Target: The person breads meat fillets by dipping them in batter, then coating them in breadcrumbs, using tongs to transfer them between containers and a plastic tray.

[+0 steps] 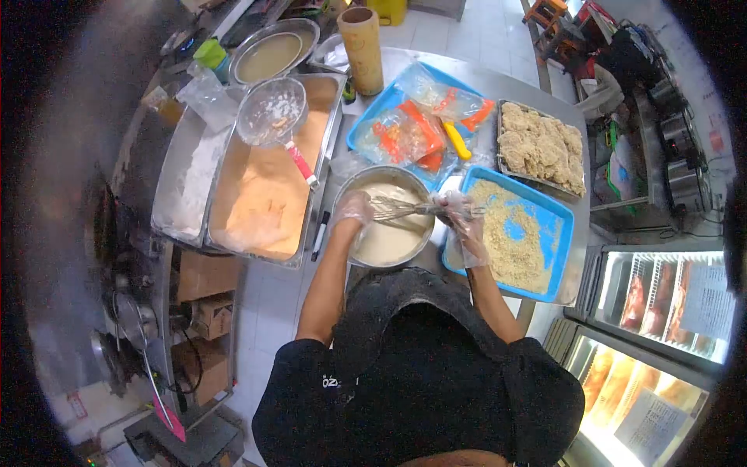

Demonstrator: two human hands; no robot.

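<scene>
A metal whisk (401, 208) lies level over a round metal bowl (354, 253) of pale batter (389, 237). My right hand (464, 222), in a clear plastic glove, is closed round the whisk's handle at the bowl's right rim. At the left rim, my left hand (355, 210), also gloved, is by the whisk's wire end; its fingers are bent, and whether they grip the wires or the rim is too small to tell. Right of the bowl sits a blue tray (566, 257) with yellowish crumbs (517, 253).
On the left stand metal bins of orange powder (268, 191) and white flour (191, 179), with a sieve (272, 111) across them. Behind are a blue tray (366, 117) with plastic bags and a yellow-handled tool (457, 140), a brown cylinder (362, 50), and a tray of breaded pieces (541, 148).
</scene>
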